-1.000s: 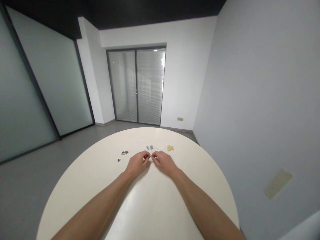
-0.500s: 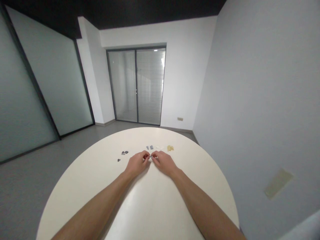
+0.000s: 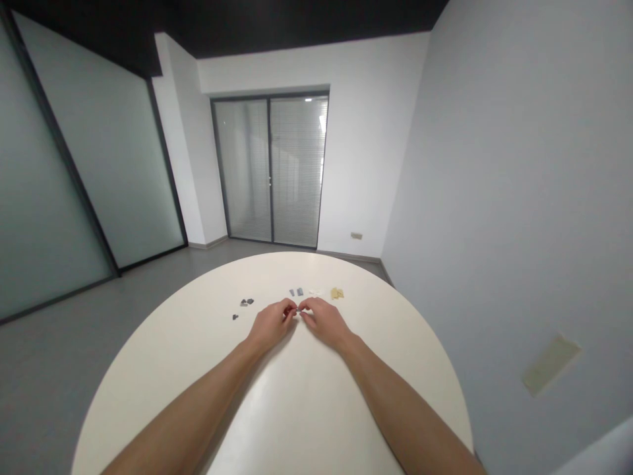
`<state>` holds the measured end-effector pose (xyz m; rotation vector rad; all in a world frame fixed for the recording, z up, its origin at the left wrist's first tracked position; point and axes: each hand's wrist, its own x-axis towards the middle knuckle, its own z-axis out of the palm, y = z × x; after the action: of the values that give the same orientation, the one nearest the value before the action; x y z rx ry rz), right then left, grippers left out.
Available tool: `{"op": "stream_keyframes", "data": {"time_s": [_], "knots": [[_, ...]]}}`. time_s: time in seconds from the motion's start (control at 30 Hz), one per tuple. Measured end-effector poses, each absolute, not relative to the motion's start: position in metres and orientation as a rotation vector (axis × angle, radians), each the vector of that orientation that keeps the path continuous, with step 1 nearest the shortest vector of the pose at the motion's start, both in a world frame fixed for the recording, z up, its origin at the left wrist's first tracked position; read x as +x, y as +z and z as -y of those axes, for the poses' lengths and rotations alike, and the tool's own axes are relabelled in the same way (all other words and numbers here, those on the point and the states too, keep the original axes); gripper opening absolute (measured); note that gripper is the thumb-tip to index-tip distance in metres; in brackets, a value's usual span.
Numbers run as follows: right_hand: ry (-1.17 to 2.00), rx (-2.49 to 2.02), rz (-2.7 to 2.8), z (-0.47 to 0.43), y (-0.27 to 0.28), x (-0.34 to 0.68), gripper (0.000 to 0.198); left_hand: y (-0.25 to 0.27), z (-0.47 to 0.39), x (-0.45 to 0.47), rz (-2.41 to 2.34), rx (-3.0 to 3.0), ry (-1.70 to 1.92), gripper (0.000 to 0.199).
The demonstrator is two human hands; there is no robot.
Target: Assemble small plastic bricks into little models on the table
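Over the middle of the white round table (image 3: 297,409), my left hand (image 3: 270,323) and my right hand (image 3: 324,320) meet fingertip to fingertip. Between them is a small dark grey piece (image 3: 298,311), mostly covered by the fingers; its kind is too small to make out. Both hands are closed in a pinch around it. Just beyond the fingers lie two small blue-grey pieces (image 3: 299,291). White pieces (image 3: 316,292) and a heap of yellow pieces (image 3: 337,293) are to their right.
Several dark grey pieces (image 3: 246,302) lie left of my left hand, with a smaller dark piece (image 3: 235,317) nearer to me. Behind the table stands a glass door with blinds (image 3: 297,171). A grey wall (image 3: 514,198) rises on the right.
My right fingertips have shifted slightly on the small grey piece. My left hand and the pieces lying on the table have stayed in place.
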<state>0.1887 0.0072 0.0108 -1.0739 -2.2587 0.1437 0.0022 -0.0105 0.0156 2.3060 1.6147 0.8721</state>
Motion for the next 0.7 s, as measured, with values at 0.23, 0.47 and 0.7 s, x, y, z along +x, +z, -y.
{"op": "stream_keyframes", "data": {"time_s": [0.23,0.47,0.7], "knots": [[0.124,-1.018,2.278,-0.008,0.011,0.189,0.015,0.012,0.008,0.001,-1.598,2.311,0.885,0.023],[0.071,-1.076,2.243,-0.015,0.009,0.191,0.013,0.008,0.005,0.001,-1.664,2.354,0.877,0.021],[-0.043,-1.151,2.283,-0.024,0.012,0.19,0.013,0.001,0.004,0.001,-1.666,2.479,0.856,0.017]]}}
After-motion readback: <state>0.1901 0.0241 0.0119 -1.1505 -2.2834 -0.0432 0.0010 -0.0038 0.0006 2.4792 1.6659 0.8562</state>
